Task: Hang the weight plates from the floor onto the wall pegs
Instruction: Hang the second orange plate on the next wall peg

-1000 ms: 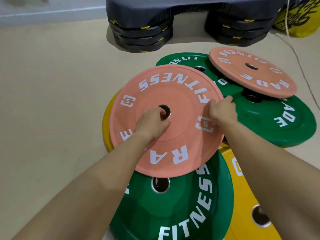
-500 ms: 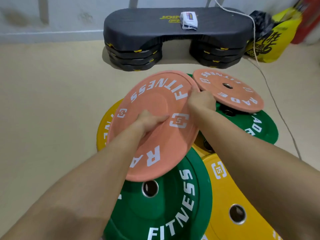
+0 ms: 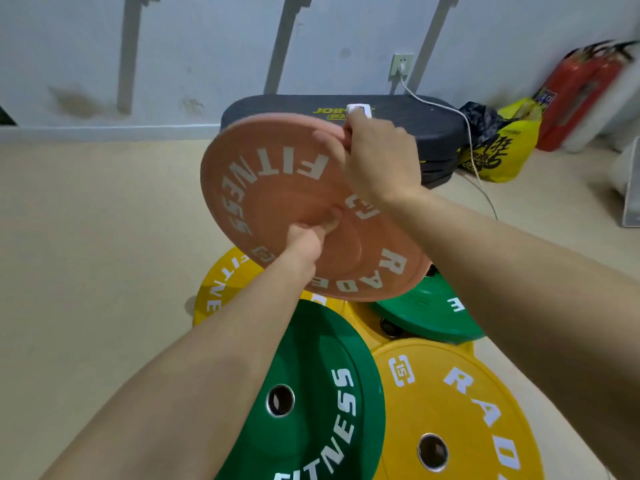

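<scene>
While the left hand (image 3: 304, 242) hooks the pink plate (image 3: 277, 188) by its hole and the right hand (image 3: 377, 157) grips the far rim, that thin hold may slip.

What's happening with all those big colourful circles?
A person is holding a pink weight plate up off a pile, tilted on edge. The left hand grips it at the middle and the right hand grips its top rim. Green plates and yellow plates lie overlapping on the floor below. The pink one is not hung on the wall yet.
</scene>
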Demonstrator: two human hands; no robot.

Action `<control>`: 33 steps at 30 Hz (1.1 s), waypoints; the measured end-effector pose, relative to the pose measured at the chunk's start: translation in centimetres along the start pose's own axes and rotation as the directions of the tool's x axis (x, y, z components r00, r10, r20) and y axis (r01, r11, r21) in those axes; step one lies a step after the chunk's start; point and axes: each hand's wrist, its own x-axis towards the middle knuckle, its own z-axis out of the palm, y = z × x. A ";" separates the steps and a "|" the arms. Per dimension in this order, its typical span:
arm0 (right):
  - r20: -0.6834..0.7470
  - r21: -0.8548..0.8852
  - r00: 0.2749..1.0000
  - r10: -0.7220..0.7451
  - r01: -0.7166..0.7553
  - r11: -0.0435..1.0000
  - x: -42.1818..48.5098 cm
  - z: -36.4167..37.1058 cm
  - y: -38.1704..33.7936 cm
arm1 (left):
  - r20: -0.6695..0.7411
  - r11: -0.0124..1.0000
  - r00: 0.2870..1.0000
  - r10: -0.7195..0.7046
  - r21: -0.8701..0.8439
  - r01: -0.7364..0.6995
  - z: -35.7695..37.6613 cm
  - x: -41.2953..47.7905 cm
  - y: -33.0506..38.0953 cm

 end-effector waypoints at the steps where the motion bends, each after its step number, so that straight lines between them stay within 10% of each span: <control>1: 0.010 0.002 1.000 0.000 0.000 1.000 -0.7 0.6 0.5 | 0.011 1.000 1.000 -0.028 0.008 0.028 -0.1 -0.3 -0.7; 13: 0.027 -0.011 0.997 -0.078 0.079 0.997 -2.4 7.2 1.1 | 0.052 0.959 0.990 -0.134 0.257 0.116 -5.7 2.6 -4.6; 18: 0.004 0.009 1.000 -0.009 0.009 1.000 -1.2 7.9 3.1 | -0.363 0.939 0.930 -0.056 0.298 0.172 -14.4 5.4 -4.5; 22: -0.023 0.154 0.999 0.046 -0.042 0.987 -1.1 8.3 5.8 | -0.667 0.986 0.727 0.163 0.129 -0.102 -16.1 7.4 -0.1; 26: 0.053 0.324 0.998 0.033 -0.049 0.945 -2.1 7.5 7.2 | -0.439 0.932 0.822 0.363 0.196 -0.306 -11.7 8.4 6.3; 30: 0.039 0.385 0.948 0.315 -0.305 0.871 -5.8 7.9 8.5 | -0.314 0.828 0.849 0.426 0.513 -0.226 -10.6 8.3 7.6; 33: 0.075 0.438 0.754 0.653 -0.613 0.658 -9.6 9.6 9.6 | -0.328 0.807 0.837 0.437 0.555 -0.204 -11.7 7.8 6.6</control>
